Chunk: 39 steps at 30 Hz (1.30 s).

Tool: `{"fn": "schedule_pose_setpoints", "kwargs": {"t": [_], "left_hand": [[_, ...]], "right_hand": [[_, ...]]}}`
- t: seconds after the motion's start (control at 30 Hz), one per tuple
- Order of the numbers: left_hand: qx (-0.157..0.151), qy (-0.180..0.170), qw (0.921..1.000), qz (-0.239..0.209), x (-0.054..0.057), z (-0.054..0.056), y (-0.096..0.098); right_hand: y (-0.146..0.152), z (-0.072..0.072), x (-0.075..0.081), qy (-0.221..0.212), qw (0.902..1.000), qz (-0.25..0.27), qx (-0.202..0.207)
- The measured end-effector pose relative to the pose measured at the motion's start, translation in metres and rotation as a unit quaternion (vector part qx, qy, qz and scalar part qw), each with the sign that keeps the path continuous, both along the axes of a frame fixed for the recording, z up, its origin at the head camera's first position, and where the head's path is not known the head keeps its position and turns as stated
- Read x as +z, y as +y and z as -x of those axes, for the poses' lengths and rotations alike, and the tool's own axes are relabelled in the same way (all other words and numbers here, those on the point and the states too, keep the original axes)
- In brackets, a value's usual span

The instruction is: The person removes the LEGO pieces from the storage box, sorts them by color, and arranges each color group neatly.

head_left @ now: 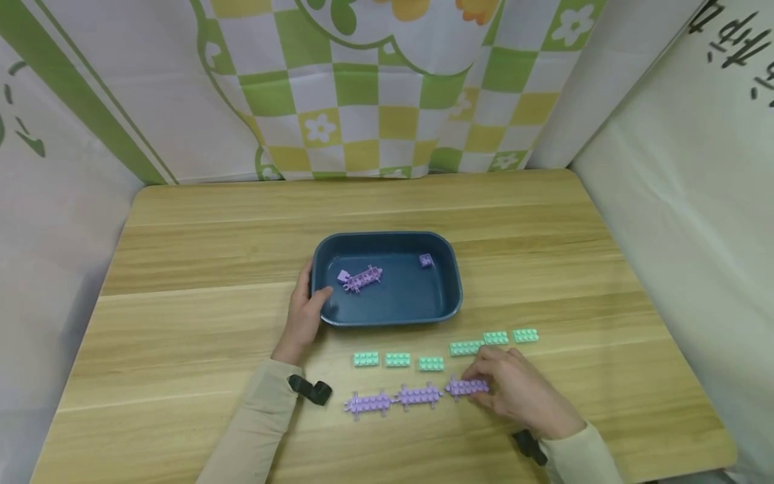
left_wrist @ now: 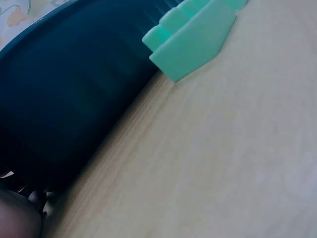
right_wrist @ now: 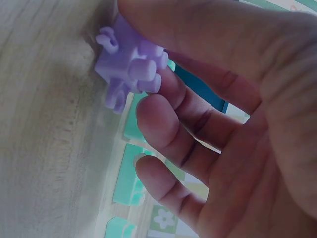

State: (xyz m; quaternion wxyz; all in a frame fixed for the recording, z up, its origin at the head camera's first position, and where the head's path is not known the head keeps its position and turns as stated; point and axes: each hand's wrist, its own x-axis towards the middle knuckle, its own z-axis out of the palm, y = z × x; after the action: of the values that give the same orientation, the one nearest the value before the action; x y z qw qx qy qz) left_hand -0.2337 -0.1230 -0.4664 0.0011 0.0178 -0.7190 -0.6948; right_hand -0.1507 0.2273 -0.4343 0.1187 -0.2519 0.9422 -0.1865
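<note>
My left hand (head_left: 304, 319) grips the left end of a dark blue tray (head_left: 402, 296), thumb over the rim and fingers along the outside. Between the thumb and fingers of my right hand (head_left: 517, 386) is a purple building brick with side clips (head_left: 464, 387), pinched close over the table; its studs also show in the right wrist view. Left of it, two similar purple bricks, one in the middle (head_left: 418, 395) and one at the left end (head_left: 369, 403), continue the row. Inside the tray lie a longer purple clip brick (head_left: 364, 278), a small purple piece (head_left: 343, 276) and a purple square brick (head_left: 426, 260).
Several mint green bricks lie in a line between tray and purple row, from the leftmost one (head_left: 365, 359) to the rightmost one (head_left: 525, 335). A longer green brick (head_left: 465, 348) is right beside my right fingers. A checkered cloth (head_left: 357, 87) hangs behind the wooden table (head_left: 211, 235).
</note>
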Motion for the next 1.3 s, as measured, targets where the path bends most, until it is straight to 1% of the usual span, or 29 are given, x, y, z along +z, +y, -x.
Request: {"fn": "schedule_pose_setpoints", "kwargs": {"t": [0.07,0.1,0.3,0.37,0.47,0.57,0.63,0.7,0.77,0.87,0.93,1.03,1.1,1.17,1.23,1.3], "left_hand": [[-0.003,0.003,1.0000,0.001,0.006,-0.001,0.001],[-0.004,0.003,1.0000,0.001,0.006,0.000,0.001],[-0.001,0.011,0.9999,-0.001,-0.014,0.009,-0.001],[-0.001,0.019,0.9998,0.000,-0.018,0.011,-0.001],[-0.002,0.028,0.9996,-0.002,-0.020,0.013,0.000],[-0.004,0.028,0.9996,-0.003,-0.020,0.014,0.001],[-0.005,0.025,0.9997,-0.003,-0.019,0.014,0.002],[-0.003,0.022,0.9998,-0.005,-0.018,0.014,0.002],[-0.001,0.020,0.9998,-0.005,-0.017,0.014,0.002],[0.000,0.016,0.9999,-0.004,-0.017,0.014,0.002],[0.000,0.011,0.9999,-0.002,-0.017,0.013,0.001],[0.004,-0.001,1.0000,0.007,-0.018,0.011,0.000],[0.006,-0.009,0.9999,0.010,-0.019,0.010,0.000],[0.009,-0.016,0.9997,0.015,-0.021,0.007,-0.001],[0.008,-0.022,0.9996,0.018,-0.022,0.005,-0.002],[0.006,-0.028,0.9994,0.022,-0.022,0.001,-0.003]], "right_hand": [[0.000,0.001,0.001,-0.001,1.0000,0.000,-0.001],[0.000,0.002,0.001,-0.001,1.0000,0.000,-0.001],[0.000,0.004,0.004,0.006,0.9999,-0.008,-0.002],[0.000,0.005,0.004,0.013,0.9999,-0.011,-0.001],[0.002,0.005,0.005,0.030,0.9994,-0.015,0.005],[0.004,0.003,0.011,0.035,0.9993,-0.008,0.008],[0.006,0.003,0.019,0.030,0.9995,0.007,0.002],[0.007,0.008,0.029,0.032,0.9991,0.026,-0.006],[0.006,0.017,0.038,0.043,0.9976,0.051,-0.016],[-0.001,0.037,0.048,0.082,0.9929,0.084,-0.019],[-0.009,0.053,0.051,0.110,0.9890,0.098,-0.015],[-0.026,0.077,0.049,0.149,0.9843,0.094,-0.001],[-0.039,0.091,0.044,0.168,0.9833,0.070,0.003],[-0.052,0.104,0.037,0.172,0.9845,0.034,0.008],[-0.062,0.114,0.028,0.172,0.9848,-0.018,0.014],[-0.069,0.121,0.018,0.173,0.9822,-0.072,0.020]]}}
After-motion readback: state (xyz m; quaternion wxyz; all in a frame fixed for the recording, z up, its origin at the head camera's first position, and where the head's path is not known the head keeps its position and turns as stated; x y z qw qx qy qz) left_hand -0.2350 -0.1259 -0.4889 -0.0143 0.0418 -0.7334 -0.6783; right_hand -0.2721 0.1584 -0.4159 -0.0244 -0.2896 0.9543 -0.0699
